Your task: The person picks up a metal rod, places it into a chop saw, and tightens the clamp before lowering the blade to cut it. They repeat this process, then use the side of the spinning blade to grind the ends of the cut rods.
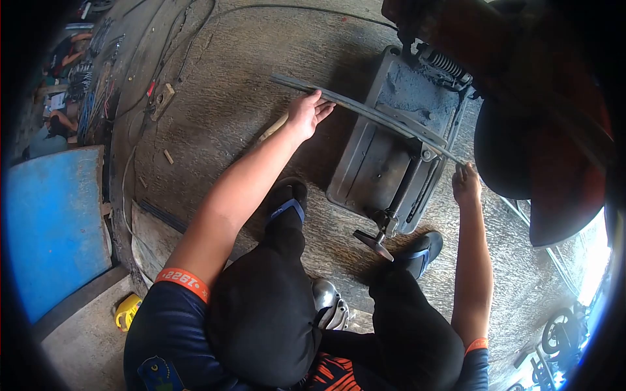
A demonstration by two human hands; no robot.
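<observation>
A long, narrow metal bar [365, 112] lies slantwise across the grey base [355, 166] of a cut-off saw. My left hand [308, 116] holds the bar near its left end, some fingers partly extended. At the other end, my right hand [467, 184] has its fingers curled around the bar's tip. The bar passes beside the head of the saw's clamp screw [405, 186], whose T-handle [373, 245] points toward me. Dark dust coats the base behind the bar.
The saw's dark guard and head [515, 117] loom at upper right, with a coil spring [447, 65] beside them. A cable [293, 6] crosses the floor. A blue panel [55, 221] and yellow tape measure [128, 311] are at left. Another person [62, 124] sits far left.
</observation>
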